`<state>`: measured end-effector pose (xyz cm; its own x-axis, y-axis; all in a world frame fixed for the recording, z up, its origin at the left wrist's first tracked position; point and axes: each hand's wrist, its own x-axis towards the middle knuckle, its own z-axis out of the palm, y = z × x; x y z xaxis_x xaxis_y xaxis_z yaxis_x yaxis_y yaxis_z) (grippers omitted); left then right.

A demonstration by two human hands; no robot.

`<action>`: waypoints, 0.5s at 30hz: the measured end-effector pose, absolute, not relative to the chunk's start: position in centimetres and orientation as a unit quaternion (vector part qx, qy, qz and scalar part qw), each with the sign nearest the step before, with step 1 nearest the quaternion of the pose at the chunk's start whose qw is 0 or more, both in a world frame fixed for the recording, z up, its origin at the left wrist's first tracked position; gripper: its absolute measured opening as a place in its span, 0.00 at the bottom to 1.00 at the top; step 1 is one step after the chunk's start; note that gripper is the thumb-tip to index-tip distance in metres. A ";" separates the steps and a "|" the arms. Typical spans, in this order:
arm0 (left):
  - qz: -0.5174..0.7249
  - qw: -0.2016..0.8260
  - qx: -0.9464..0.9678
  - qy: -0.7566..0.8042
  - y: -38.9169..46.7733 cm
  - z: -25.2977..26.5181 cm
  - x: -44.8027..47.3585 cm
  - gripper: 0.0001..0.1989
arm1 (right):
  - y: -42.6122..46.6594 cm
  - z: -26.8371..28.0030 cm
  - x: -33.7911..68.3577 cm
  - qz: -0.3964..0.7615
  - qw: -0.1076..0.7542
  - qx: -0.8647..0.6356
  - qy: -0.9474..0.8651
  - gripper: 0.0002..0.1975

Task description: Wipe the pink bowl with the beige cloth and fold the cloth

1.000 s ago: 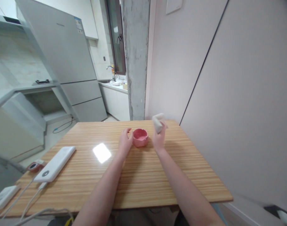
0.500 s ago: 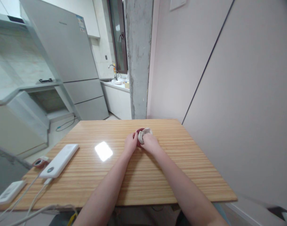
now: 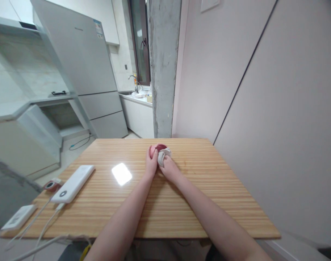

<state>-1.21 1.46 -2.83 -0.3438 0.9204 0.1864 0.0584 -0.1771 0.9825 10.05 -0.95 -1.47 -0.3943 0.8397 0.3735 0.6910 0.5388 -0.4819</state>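
Near the far middle of the wooden table [image 3: 181, 210], my left hand [image 3: 151, 161] is closed around the left side of a small pink bowl [image 3: 154, 149]. The bowl is tilted, with its outer wall turned to the left and part of its darker inside showing. My right hand [image 3: 168, 168] grips a greyish-white cloth [image 3: 161, 158] bunched against the bowl's right side and rim. Both hands are close together, and the fingers partly hide the bowl and the cloth.
On the table's left lie a white power bank [image 3: 73, 184] with a cable plugged in, a reddish roll-shaped thing [image 3: 51, 186] and a white box-like device [image 3: 19, 217]. White cables [image 3: 43, 232] run over the front left edge. A wall [image 3: 249, 145] borders the right side.
The bowl has turned in my left hand, so more of its pink outer wall shows. My right hand and the cloth have shifted slightly left. The view has swung a little.
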 end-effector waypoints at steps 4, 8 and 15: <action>0.600 0.305 0.521 0.526 1.7 -1.7 -3.3 0.24 | -0.5 -1.2 12.0 0.087 0.263 -0.394 -0.877 0.14; 0.612 0.367 0.501 0.490 1.3 -1.3 -2.4 0.32 | -0.5 -1.1 12.5 0.016 0.271 -0.414 -0.869 0.09; 0.665 0.455 0.357 0.473 0.7 -3.2 1.3 0.34 | -0.4 -2.4 11.2 0.025 0.318 -0.470 -0.823 0.10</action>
